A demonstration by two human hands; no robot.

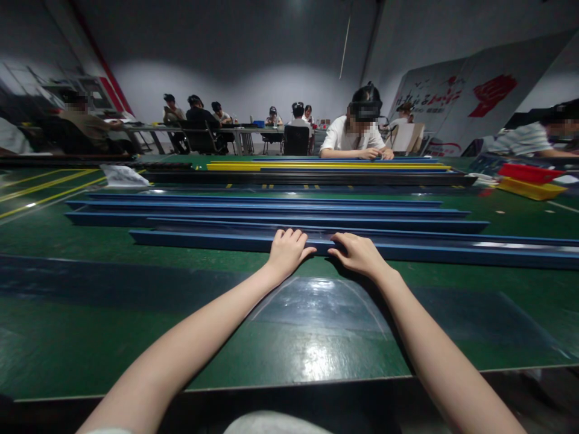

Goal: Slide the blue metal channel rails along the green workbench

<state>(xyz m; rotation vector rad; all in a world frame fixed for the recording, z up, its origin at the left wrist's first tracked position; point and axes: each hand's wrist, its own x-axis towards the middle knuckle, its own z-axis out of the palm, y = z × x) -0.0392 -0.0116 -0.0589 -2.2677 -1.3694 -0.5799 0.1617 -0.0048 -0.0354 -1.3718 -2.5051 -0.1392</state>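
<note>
A long blue U-shaped channel (203, 242) lies across the table in front of me, running out past the right edge of the view. My left hand (289, 248) is closed over its near wall, fingertips inside the channel and thumb stretched along the front. A short gap to the right, my right hand (357, 253) grips the same wall, with its thumb in front and fingers over the top. Inside the channel, near my fingers, a clear glossy strip seems to lie; its edges are hard to make out. Just behind are more blue channels (271, 218), side by side.
The green table (113, 337) carries a clear plastic sheet (470, 307) near its front edge. Further back lie black profiles (316, 178) and a yellow strip (325, 166). Red (530, 173) and yellow trays (531, 188) sit at right. A co-worker (355, 129) leans on the far side.
</note>
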